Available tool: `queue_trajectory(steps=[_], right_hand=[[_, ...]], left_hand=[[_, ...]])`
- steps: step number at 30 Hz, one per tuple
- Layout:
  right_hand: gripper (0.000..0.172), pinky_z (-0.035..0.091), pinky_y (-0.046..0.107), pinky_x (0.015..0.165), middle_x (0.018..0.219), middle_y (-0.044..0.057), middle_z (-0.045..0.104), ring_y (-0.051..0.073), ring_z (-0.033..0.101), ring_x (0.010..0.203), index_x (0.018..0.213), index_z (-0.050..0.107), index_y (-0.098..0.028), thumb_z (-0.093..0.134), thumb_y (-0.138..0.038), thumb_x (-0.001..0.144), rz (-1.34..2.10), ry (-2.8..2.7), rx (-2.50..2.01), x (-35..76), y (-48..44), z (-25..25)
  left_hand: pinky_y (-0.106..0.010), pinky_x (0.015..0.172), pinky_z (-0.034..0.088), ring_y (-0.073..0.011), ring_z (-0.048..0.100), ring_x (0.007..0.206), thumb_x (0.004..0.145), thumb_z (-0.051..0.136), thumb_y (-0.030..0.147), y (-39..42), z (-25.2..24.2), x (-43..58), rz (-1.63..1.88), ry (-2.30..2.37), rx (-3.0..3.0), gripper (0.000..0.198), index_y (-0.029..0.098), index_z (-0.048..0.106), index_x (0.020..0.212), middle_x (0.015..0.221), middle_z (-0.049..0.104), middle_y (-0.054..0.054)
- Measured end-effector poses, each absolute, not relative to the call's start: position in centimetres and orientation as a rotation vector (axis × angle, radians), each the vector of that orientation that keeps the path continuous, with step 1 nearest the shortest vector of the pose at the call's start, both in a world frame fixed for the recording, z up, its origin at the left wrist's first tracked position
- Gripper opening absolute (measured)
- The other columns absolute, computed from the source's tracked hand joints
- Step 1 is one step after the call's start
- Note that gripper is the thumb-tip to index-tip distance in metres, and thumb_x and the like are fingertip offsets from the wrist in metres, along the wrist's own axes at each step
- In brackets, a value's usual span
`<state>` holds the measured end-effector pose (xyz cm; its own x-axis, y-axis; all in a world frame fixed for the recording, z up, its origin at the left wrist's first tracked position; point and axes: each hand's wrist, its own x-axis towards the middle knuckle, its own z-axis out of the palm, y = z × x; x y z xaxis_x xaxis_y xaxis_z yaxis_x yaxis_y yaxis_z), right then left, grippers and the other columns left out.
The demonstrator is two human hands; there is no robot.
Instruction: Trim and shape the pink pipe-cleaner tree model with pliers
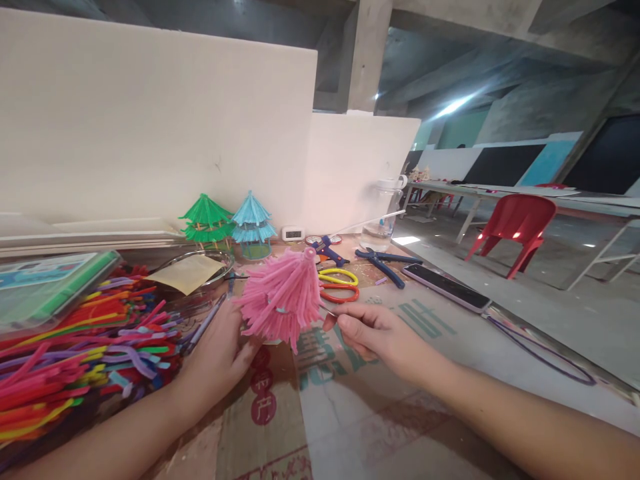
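Observation:
A pink pipe-cleaner pagoda (283, 297) stands upright in the middle of the table between my hands. My left hand (220, 353) cups its left lower side, fingers curled against its fringe. My right hand (373, 333) pinches its right edge between thumb and forefinger, the other fingers curled. A green pagoda (206, 219) and a blue pagoda (253, 223) stand by the white wall behind.
A heap of coloured pipe cleaners (75, 347) fills the left. Yellow and red scissors (340, 285), a glue gun (327, 250), blue pliers (383, 262), a phone (445, 287), a water bottle (383, 213) and a purple cable (540, 350) lie to the right. A red chair (515, 230) stands beyond.

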<state>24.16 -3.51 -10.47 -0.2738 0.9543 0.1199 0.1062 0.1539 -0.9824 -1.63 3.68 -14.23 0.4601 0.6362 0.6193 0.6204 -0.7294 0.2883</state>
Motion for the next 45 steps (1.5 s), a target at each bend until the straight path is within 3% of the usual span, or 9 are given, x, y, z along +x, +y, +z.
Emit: queue_trajectory(steps=[34,45], right_hand=[[0.058,0.017,0.023,0.044,0.049,-0.009,0.032,0.007,0.023,0.044,0.084,0.066,-0.013,0.060,-0.070,0.075,1.262,-1.520,-1.012,24.08,-3.69,-10.22],[0.059,0.016,0.023,0.043,0.049,-0.010,0.033,0.006,0.024,0.043,0.085,0.067,-0.012,0.062,-0.070,0.073,1.296,-1.514,-1.014,24.16,-3.62,-10.34]], left_hand=[[-0.044,0.083,0.051,-0.0294,0.060,0.099,0.090,0.043,0.038,3.79,-14.45,-1.85,1.143,1.168,2.694,0.026,0.019,0.060,0.096,0.102,0.064,-0.012],[-0.044,0.089,0.049,-0.0289,0.059,0.108,0.090,0.042,0.036,3.70,-14.24,-1.76,1.143,1.147,2.714,0.029,0.018,0.057,0.107,0.112,0.063,-0.013]])
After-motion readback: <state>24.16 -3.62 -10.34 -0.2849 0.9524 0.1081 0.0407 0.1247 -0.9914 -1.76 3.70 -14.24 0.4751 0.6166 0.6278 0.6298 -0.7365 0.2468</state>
